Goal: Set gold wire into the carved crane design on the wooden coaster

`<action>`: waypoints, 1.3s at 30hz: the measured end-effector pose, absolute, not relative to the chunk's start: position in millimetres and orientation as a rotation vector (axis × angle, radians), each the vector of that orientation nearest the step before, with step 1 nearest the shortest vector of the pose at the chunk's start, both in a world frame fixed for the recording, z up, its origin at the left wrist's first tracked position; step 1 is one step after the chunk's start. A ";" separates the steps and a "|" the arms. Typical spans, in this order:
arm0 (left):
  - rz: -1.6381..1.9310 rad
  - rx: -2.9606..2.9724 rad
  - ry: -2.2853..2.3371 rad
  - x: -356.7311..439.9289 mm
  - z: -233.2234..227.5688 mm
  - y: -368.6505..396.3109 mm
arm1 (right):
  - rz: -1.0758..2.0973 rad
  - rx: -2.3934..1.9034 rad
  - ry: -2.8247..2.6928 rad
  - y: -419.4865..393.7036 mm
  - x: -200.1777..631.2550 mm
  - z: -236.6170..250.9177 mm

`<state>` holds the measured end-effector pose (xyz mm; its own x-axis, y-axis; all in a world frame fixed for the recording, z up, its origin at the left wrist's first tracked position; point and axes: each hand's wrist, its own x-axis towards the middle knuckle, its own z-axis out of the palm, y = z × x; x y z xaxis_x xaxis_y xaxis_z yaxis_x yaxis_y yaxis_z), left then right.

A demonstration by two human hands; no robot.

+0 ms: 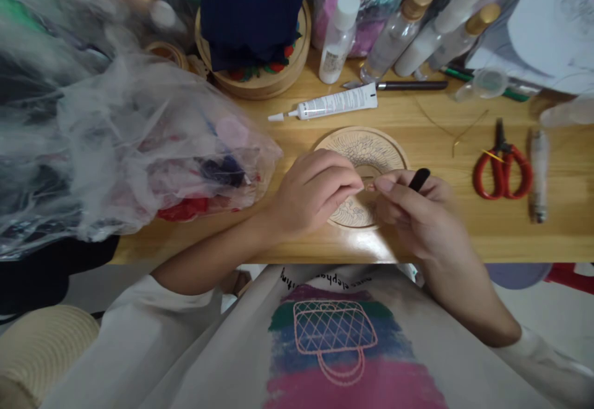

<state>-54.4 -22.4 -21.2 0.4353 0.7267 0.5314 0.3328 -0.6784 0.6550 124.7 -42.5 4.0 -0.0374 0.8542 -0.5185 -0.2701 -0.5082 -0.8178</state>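
A round wooden plate (394, 147) with fine line patterns lies flat on the table, partly covered by both hands. Over its left side is my left hand (315, 189), fingers pinched together; whatever they hold is hidden. My right hand (424, 214) is closed around a slim tool with a black end (419, 179) that sticks up between the fingers. A tiny reddish piece (370, 187) shows at the right thumb and fingertip, close to the left fingertips. Its kind is too small to tell.
A glue tube (336, 102) and a black-handled craft knife (411, 85) lie behind the plate. Red-handled pliers or cutters (502, 171) rest at right, near thin wire (452, 135). Bottles (340, 38) stand at the back. Crumpled plastic bags (153, 130) fill the left.
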 end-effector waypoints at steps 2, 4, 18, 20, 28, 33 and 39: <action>1.157 2.223 0.881 -54.2 -20.4 -22.9 | 1.668 -1.383 -0.688 -42.9 126.3 3.8; 1.163 2.211 0.876 -53.7 -20.2 -23.1 | 1.666 -1.390 -0.722 -43.8 127.8 2.6; 1.147 2.168 0.868 -52.6 -21.8 -21.5 | 1.595 -1.400 -0.831 -47.5 131.7 2.4; 1.132 2.152 0.873 -52.4 -21.6 -21.3 | 1.600 -1.382 -0.869 -49.0 133.7 1.4; 1.115 2.169 0.875 -51.0 -24.0 -21.8 | 1.060 -1.323 -0.682 -34.5 153.5 -4.9; 1.124 2.241 0.846 -50.7 -28.4 -21.3 | 0.946 -1.434 -0.805 -41.7 165.8 -1.1; 1.125 2.317 0.841 -49.4 -29.9 -21.1 | 0.930 -1.414 -1.082 -69.2 157.8 12.1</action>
<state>-49.4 -21.1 -29.9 0.4871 0.6805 0.5473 0.3327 -0.7241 0.6042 157.8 -69.2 12.1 0.2812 0.9593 0.0237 0.1206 -0.0108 -0.9926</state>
